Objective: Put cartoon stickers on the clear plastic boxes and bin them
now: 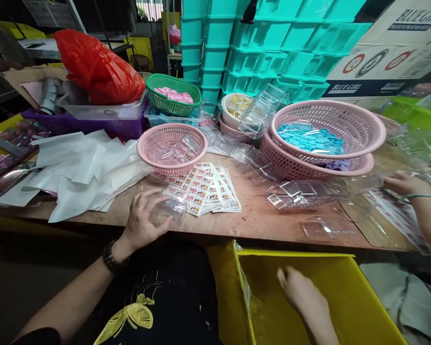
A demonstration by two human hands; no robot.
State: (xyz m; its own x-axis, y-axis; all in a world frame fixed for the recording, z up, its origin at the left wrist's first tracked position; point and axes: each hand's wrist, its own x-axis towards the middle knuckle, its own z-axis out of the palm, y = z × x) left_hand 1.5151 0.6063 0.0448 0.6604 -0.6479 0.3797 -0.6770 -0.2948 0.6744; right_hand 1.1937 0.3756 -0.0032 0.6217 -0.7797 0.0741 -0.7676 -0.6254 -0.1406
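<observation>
My left hand [141, 218] is at the table's front edge, its fingers curved around a clear plastic box [170, 209]. That box stands against a fanned pile of sticker sheets [201, 189] printed with small cartoon figures. Just behind is a pink basket [170, 163] with clear plastic pieces in it. My right hand [303, 299] is above the inside of a yellow bin [273, 316], below table height. Its fingers look curled but are smeared by motion, and I cannot see anything in them.
White backing sheets [82, 167] lie at left. Stacked pink baskets [319, 163] hold blue pieces; clear plastic packs [298, 191] lie before them. Turquoise crates [269, 57] rise behind. Another person's hand [402, 184] works at far right. A red bag [100, 72] sits back left.
</observation>
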